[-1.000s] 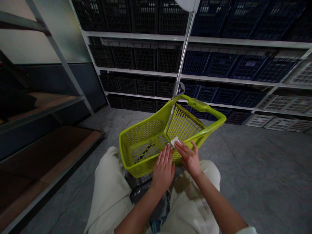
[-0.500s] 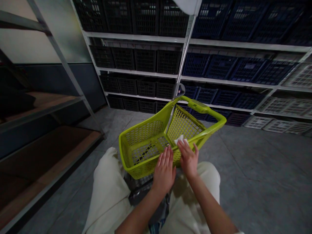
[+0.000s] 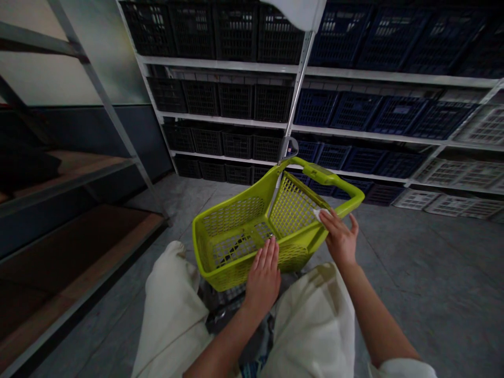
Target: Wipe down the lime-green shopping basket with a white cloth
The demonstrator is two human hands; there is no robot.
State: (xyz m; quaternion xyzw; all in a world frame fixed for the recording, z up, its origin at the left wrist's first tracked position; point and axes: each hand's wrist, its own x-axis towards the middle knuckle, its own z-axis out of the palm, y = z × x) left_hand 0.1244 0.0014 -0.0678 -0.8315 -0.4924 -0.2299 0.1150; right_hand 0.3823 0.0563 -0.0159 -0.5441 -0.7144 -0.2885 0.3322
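I can read no words, numbers or brands anywhere. On the far shelving [image 3: 228, 65], right of the metal pole [image 3: 296, 97], one blue crate [image 3: 391, 124] bears a pale label [image 3: 401, 110], too small and blurred for me to read. Whether the pale strip [image 3: 278, 181] at my green cart's [image 3: 232, 206] far side is marked, I can't tell.
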